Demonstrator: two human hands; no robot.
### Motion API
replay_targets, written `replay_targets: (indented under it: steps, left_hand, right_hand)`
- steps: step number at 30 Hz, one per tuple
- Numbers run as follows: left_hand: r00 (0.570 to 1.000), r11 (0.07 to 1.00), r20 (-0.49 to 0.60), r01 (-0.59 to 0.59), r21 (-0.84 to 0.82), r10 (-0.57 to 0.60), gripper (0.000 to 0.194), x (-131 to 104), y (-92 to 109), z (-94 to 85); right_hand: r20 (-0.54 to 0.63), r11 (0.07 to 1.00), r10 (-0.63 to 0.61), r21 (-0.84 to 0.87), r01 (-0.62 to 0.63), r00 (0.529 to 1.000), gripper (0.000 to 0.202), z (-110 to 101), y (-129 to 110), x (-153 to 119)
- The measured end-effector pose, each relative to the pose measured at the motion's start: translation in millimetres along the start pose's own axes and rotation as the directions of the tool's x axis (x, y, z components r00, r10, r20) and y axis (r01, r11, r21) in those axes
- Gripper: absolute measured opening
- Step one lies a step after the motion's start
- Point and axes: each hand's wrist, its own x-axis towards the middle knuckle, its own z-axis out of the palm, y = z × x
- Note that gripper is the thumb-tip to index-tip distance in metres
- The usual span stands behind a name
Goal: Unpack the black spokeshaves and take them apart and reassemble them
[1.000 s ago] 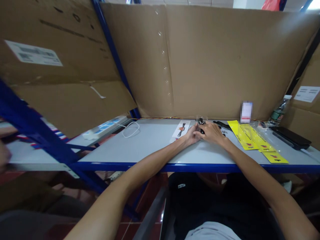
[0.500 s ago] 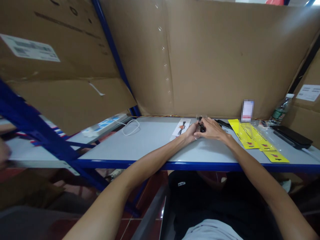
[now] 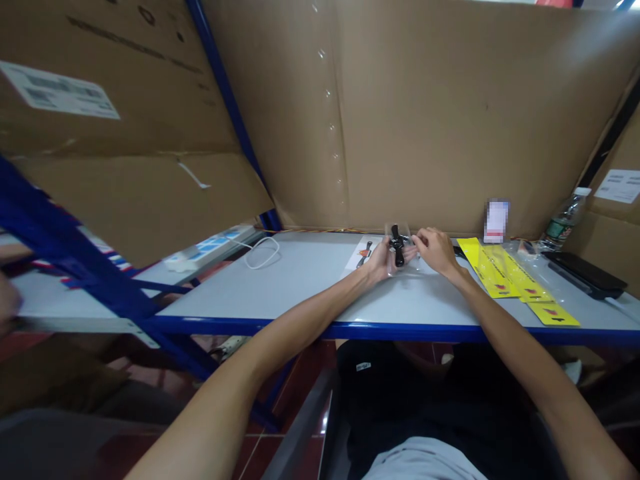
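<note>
In the head view, a black two-ended piece [image 3: 397,245], narrow at its middle, shows through a clear plastic bag [image 3: 407,269]. My left hand [image 3: 381,259] is closed on the bag from the left, some of its fingers behind it. On the right, my right hand [image 3: 436,249] has its fingertips pinched together at the bag's right edge. Just left of my left hand lies a white printed card [image 3: 358,256] with a picture of a similar dark piece. Behind my right hand, a black item [image 3: 458,251] is mostly hidden.
Yellow printed cards [image 3: 487,270] lie with clear plastic on the right. Beyond them are a black flat device [image 3: 583,273], a water bottle [image 3: 563,223] and an upright blurred-out card [image 3: 496,221]. A white cable [image 3: 263,257] lies at left. Cardboard [image 3: 415,120] walls the back.
My right hand has drawn back to the right, off the black piece. The bag with the black piece, hidden mostly by my fingers before, now lies exposed over my left hand.
</note>
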Motion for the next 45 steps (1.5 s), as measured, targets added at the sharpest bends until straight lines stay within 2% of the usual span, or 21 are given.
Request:
replay_targets:
  steps: [4, 7, 12, 19, 23, 27, 31, 37, 41, 45]
  left_hand:
    - [1.0, 1.0, 0.002, 0.012, -0.013, -0.012, 0.048, -4, -2, 5.1]
    - [0.999, 0.999, -0.002, -0.046, -0.005, 0.046, 0.046, -5, -2, 5.0]
    - [0.989, 0.99, -0.038, -0.14, -0.002, 0.14, 0.05, -4, -3, 3.9]
    - [0.989, 0.988, 0.018, -0.15, 0.037, 0.149, 0.062, -8, -3, 9.1]
    - [0.991, 0.989, 0.01, -0.137, 0.048, 0.136, 0.061, -10, -2, 8.7]
    - [0.992, 0.992, -0.023, -0.121, 0.039, 0.122, 0.049, -8, -1, 4.7]
    - [0.996, 0.997, -0.034, -0.076, 0.034, 0.077, 0.043, -7, -2, 4.4]
    - [1.0, 1.0, -0.01, 0.009, 0.03, -0.009, 0.051, -8, -5, 8.1]
    - [0.997, 0.996, -0.018, 0.073, 0.043, -0.072, 0.055, -10, -8, 9.7]
    - [0.997, 0.996, -0.018, 0.075, 0.055, -0.074, 0.056, -10, -11, 9.6]
  right_hand:
    - [0.147, 1.0, -0.025, 0.01, 0.024, 0.989, 0.017, 1, -12, -5]
    - [0.234, 0.999, -0.033, -0.011, 0.036, 0.972, 0.017, 4, -24, -9]
    - [0.265, 0.995, 0.017, -0.104, 0.011, 0.964, 0.02, 6, -33, -12]
    - [0.286, 0.985, 0.067, -0.173, -0.017, 0.956, 0.014, 6, -37, -14]
    - [0.271, 0.986, 0.051, -0.166, -0.006, 0.961, 0.013, 5, -39, -15]
    - [0.249, 0.992, 0.024, -0.127, 0.008, 0.968, 0.011, 5, -37, -13]
    - [0.187, 0.995, 0.054, -0.098, -0.036, 0.981, 0.018, 5, -32, -10]
    - [0.064, 0.982, 0.16, -0.107, -0.153, 0.985, 0.021, 2, -20, -6]
    - [0.038, 0.977, 0.186, -0.113, -0.181, 0.982, 0.023, 0, -16, -5]
    - [0.032, 0.973, 0.218, -0.086, -0.215, 0.975, 0.025, -4, -14, -3]
